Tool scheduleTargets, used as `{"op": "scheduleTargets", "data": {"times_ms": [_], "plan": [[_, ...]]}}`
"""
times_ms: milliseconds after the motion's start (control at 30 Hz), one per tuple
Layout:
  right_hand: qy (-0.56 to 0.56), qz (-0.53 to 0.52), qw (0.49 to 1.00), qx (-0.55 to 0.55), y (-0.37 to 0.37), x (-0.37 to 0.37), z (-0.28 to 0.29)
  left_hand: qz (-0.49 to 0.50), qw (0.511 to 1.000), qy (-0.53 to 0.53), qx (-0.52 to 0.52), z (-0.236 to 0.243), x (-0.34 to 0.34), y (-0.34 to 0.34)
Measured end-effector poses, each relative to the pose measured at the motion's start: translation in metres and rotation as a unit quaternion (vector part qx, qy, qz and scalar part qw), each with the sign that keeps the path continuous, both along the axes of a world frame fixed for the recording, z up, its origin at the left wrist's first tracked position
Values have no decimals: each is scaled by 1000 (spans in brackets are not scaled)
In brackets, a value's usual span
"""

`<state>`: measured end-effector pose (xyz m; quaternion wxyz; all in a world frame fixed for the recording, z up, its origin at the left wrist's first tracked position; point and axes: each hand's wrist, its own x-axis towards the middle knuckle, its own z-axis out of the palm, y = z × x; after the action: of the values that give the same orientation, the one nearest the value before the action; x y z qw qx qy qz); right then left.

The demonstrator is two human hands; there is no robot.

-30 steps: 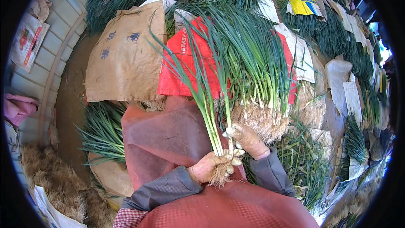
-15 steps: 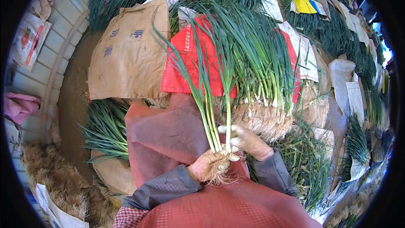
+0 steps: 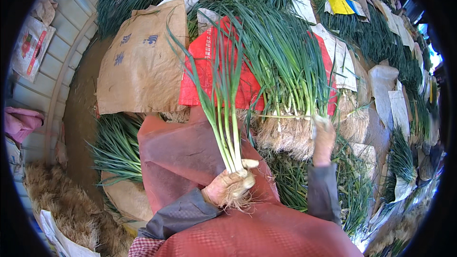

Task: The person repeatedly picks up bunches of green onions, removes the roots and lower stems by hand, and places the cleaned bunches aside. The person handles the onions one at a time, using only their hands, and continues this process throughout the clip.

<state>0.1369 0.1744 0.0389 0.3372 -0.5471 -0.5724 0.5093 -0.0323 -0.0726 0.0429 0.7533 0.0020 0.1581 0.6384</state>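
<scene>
We hold a bunch (image 3: pixel 227 114) in our left hand (image 3: pixel 231 185), roots below the grip, leaves rising beyond it. Right of the grip, our right hand (image 3: pixel 323 135) touches the pile (image 3: pixel 290 95), which lies on a sack (image 3: pixel 209 66) beyond the grip. Left of that sack lies another sack (image 3: pixel 140 66). An apron (image 3: pixel 181 157) lies under the grip; left of it lie cut leaves (image 3: pixel 116 145).

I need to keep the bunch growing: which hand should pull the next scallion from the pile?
Right. The right hand already reaches the rooted ends of the scallion pile, fingers on it, apparently holding nothing. The left hand is full, clamped on the gathered bunch.
</scene>
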Motion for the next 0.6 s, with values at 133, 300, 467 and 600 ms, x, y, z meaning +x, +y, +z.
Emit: {"op": "scheduleTargets", "data": {"times_ms": [133,300,467,600], "plan": [[-395,215,869,204,40,-63,-80,1,993,108,-55,-2,14,20],[-264,245,930,-67,23,-84,-44,69,977,171,-107,-22,24,39],[-135,319,921,177,-29,-46,-32,44,981,150,-118,-21,38,54],[-249,387,847,268,-45,-30,2,37,973,175,-147,-25,40,51]]}}
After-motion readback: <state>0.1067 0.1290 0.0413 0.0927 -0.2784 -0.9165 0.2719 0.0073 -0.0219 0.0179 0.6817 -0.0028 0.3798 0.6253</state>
